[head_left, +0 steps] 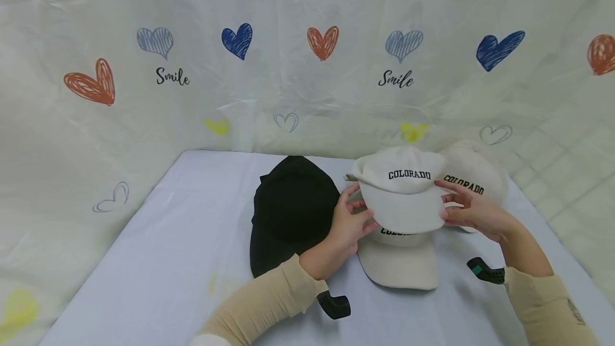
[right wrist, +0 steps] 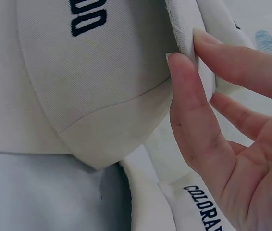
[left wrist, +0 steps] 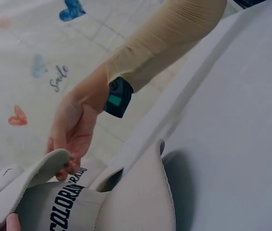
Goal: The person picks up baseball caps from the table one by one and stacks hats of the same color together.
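While we look down at the right-centre of the head view, our left hand [head_left: 347,227] and right hand [head_left: 473,211] pinch opposite brim edges of a white COLORADO cap [head_left: 402,191], lifted between them above a second white cap [head_left: 399,260], beside a black cap [head_left: 290,212] on the table [head_left: 158,271].

Both arms are reaching forward; the left hand [head_left: 348,223] and right hand [head_left: 473,210] are pinching with thumbs and fingers.

lower cap [head_left: 399,268]: logo mostly hidden by held cap [head_left: 403,196] | rear cap [head_left: 475,175]: partly hidden
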Available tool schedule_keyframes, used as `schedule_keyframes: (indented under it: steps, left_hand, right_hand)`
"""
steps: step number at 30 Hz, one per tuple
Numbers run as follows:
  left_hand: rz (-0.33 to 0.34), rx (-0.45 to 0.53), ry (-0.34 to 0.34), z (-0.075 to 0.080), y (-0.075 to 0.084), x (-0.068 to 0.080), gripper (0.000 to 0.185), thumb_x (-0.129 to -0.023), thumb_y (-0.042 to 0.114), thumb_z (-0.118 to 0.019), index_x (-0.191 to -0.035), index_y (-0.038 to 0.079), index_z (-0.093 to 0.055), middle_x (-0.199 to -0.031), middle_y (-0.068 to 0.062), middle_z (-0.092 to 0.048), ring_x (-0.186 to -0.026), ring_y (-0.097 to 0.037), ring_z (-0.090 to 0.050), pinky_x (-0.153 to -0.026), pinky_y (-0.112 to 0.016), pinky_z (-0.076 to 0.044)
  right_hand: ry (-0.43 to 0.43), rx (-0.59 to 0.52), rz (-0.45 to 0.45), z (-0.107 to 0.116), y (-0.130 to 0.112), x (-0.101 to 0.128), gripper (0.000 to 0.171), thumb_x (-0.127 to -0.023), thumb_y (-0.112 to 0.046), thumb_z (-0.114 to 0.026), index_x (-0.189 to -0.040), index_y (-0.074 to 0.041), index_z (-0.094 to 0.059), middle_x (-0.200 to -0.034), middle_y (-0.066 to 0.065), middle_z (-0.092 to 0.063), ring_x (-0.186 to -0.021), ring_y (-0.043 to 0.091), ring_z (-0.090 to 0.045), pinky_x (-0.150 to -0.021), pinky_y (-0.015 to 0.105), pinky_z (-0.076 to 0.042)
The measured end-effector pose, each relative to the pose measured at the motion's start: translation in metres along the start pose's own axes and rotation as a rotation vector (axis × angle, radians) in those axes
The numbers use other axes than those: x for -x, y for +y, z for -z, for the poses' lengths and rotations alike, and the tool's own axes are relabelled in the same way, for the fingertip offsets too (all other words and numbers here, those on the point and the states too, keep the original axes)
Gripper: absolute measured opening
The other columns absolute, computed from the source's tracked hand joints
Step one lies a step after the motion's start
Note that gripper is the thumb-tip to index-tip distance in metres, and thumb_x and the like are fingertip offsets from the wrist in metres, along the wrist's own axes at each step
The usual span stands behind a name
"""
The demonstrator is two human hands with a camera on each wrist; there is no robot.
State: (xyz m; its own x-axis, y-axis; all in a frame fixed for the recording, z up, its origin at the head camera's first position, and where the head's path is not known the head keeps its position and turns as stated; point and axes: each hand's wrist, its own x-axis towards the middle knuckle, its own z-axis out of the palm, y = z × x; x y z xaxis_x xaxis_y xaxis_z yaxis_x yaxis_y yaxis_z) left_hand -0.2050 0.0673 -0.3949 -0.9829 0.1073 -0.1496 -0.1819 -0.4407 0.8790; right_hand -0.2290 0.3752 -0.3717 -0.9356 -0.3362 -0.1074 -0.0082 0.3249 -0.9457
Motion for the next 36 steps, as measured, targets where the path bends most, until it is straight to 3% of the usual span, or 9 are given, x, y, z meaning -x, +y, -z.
schedule_keyframes:
  steps: [6, 13, 23, 30, 36]
  left_hand:
    - [0.024, 0.014, -0.021, 0.003, -0.009, 0.003, 0.067, -0.091, -0.016, -0.063, -0.147, 0.016, -0.05, -0.1, -0.007, -0.057, -0.087, -0.021, -0.062, -0.081, -0.044, -0.061]
    - [0.079, 0.038, -0.033, 0.008, -0.014, 0.005, 0.068, -0.09, -0.017, -0.062, -0.148, 0.016, -0.048, -0.101, -0.009, -0.058, -0.083, -0.017, -0.061, -0.081, -0.042, -0.061]
    - [0.122, 0.023, -0.045, 0.013, -0.023, 0.015, 0.068, -0.09, -0.015, -0.063, -0.148, 0.018, -0.047, -0.101, -0.007, -0.057, -0.088, -0.02, -0.062, -0.083, -0.044, -0.061]
    - [0.142, -0.02, -0.069, 0.018, -0.029, 0.022, 0.072, -0.09, -0.017, -0.061, -0.149, 0.019, -0.041, -0.099, -0.007, -0.055, -0.086, -0.022, -0.062, -0.081, -0.045, -0.061]
    - [0.171, -0.083, -0.06, 0.022, -0.035, 0.025, 0.075, -0.089, -0.018, -0.062, -0.147, 0.023, -0.039, -0.097, -0.007, -0.054, -0.086, -0.023, -0.063, -0.077, -0.044, -0.062]
  right_hand:
    - [-0.008, 0.005, 0.025, -0.001, 0.009, 0.005, 0.061, -0.098, 0.004, -0.063, -0.14, -0.038, -0.048, -0.115, 0.008, -0.051, -0.096, 0.013, -0.063, -0.081, 0.031, -0.06]
    - [-0.016, -0.084, -0.061, -0.002, 0.02, 0.006, 0.041, -0.105, -0.005, -0.056, -0.126, -0.04, -0.051, -0.102, 0.001, -0.064, -0.09, 0.014, -0.068, -0.08, 0.032, -0.06]
    - [-0.131, -0.117, -0.035, 0.002, 0.028, 0.013, 0.048, -0.106, 0.0, -0.052, -0.126, -0.044, -0.05, -0.102, 0.0, -0.063, -0.091, 0.015, -0.068, -0.08, 0.033, -0.061]
    - [-0.213, -0.147, -0.049, 0.001, 0.034, 0.017, 0.065, -0.106, 0.0, -0.051, -0.143, -0.049, -0.029, -0.105, -0.002, -0.063, -0.09, 0.013, -0.068, -0.08, 0.033, -0.06]
    - [-0.253, -0.118, -0.073, -0.001, 0.044, 0.021, 0.083, -0.105, 0.0, -0.051, -0.154, -0.053, -0.009, -0.102, -0.002, -0.051, -0.087, 0.008, -0.062, -0.081, 0.033, -0.06]
